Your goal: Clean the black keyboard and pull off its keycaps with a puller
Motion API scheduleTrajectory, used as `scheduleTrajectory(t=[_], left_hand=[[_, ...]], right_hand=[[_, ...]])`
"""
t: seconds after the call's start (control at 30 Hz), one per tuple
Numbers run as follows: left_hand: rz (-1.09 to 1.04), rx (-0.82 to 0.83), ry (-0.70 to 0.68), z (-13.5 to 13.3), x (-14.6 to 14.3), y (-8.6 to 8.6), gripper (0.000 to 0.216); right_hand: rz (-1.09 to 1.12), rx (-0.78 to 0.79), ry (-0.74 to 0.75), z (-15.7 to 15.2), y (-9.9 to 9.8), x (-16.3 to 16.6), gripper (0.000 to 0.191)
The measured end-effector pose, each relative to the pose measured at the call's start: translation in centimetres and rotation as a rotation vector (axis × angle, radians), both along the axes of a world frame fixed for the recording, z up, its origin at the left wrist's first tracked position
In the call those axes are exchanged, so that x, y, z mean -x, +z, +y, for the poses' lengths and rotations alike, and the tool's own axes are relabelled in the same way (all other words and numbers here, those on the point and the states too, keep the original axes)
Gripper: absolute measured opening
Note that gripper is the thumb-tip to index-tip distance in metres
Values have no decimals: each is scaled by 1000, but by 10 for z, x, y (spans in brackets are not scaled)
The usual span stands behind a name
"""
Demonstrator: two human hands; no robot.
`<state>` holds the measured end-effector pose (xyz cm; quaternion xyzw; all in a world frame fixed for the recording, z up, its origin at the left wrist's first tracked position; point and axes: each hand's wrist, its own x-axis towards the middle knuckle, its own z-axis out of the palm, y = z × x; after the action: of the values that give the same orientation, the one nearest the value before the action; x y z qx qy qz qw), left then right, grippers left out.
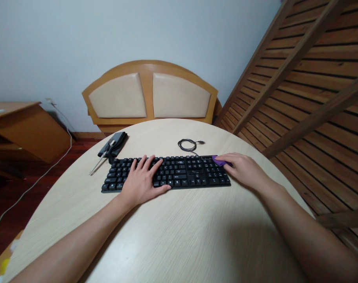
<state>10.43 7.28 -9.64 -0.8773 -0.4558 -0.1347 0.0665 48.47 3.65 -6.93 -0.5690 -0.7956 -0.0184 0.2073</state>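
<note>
A black full-size keyboard (pixel 179 177) lies flat on the round pale table (pixel 173 232). My left hand (pixel 143 181) rests on its left half, fingers spread over the keys and thumb along the front edge. At the keyboard's far right corner, my right hand (pixel 240 167) is closed on a purple cloth (pixel 220 162), pressing it near the top of the number pad. Part of the cloth is hidden under my fingers. The keyboard's black cable (pixel 187 145) lies coiled behind it, with the plug pointing right.
Behind the keyboard's left end lies a dark flat case or folded item (pixel 114 144) with a black cord and a thin metal rod (pixel 96 165) beside it. A padded headboard (pixel 149 92) stands beyond the table. Slatted wood (pixel 309 98) rises at right; a wooden desk (pixel 22 127) stands left.
</note>
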Motion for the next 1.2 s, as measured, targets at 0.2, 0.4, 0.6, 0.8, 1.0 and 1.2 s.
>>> scheduleTrajectory(t=[0.2, 0.4, 0.6, 0.8, 1.0, 1.2], left_hand=[[-14, -5, -7, 0, 0, -1, 94], [10, -2, -1, -1, -1, 1, 95], [-4, -1, -6, -1, 0, 0, 94], [3, 7, -7, -1, 0, 1, 94], [0, 11, -10, -1, 0, 2, 94], [19, 18, -17, 0, 0, 3, 93]], right_hand=[[-66, 87, 7, -6, 12, 2, 32], [-123, 189, -19, -13, 22, 7, 26], [-175, 264, -70, -23, 31, 17, 22], [-188, 308, -73, -31, 36, 25, 22], [-192, 403, -92, -41, 40, 30, 17], [-152, 253, -76, -38, 44, 34, 15]])
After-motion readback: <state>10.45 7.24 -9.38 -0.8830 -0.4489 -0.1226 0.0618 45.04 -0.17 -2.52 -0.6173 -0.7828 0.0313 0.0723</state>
